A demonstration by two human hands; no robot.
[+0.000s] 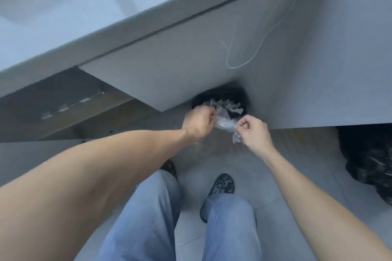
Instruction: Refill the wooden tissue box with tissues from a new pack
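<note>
Fingers of both hands pinch a clear wrapper [226,123] over grey floor tiles [275,186] beside a white cabinet [191,59].

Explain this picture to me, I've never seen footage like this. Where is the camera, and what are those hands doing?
There is no machine here. The one picture comes from a wide-angle camera worn on a person's head, looking down, so you see their own arms, jeans and shoes on a tiled floor. The left hand and right hand each pinch one end of a crumpled clear plastic wrapper, each grip closed on it. They hold it above a black bin tucked under a white counter. A white cord hangs down the cabinet front, and a black bag sits at the right. No tissue box is in view.
</note>
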